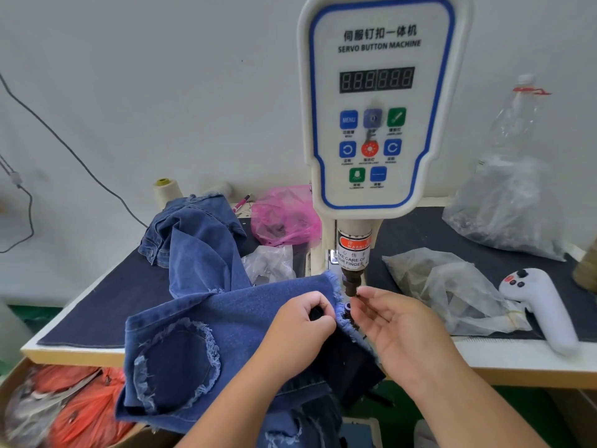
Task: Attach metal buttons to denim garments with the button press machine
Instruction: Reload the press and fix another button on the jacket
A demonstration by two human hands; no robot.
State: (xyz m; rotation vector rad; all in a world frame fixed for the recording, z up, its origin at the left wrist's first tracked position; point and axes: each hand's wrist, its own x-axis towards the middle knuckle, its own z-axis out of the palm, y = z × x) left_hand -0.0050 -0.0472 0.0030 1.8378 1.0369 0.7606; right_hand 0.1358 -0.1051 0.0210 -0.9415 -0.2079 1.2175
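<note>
At the white, blue-trimmed servo button press machine (376,101), a person feeds the frayed edge of a blue denim garment (232,321) toward the dark metal punch head (350,284), which hangs just above and between the two hands. The left hand (298,321) is curled tight, its fingers pinching a fold of the denim edge right beside the small round lower die (348,308). The right hand (399,328) lies mostly open with the palm turned up, its thumb and forefinger tips closed on a small dark metal button part (358,295) directly under the punch; a few more dark pieces seem to rest along its fingers, though they are too small to identify. The step in hand appears to be loading: seating the button part at the punch while the cloth is held at the die. The next move would call for the part to sit square, the denim edge to lie flat over the die, and both hands to be drawn clear of the punch before the press is triggered. Beyond the left hand a second heap of blue denim (193,234) lies on the dark cloth-covered worktop (106,305); to the right of the right hand sit crumpled clear plastic bags (452,286) and a white handheld controller (539,305).
</note>
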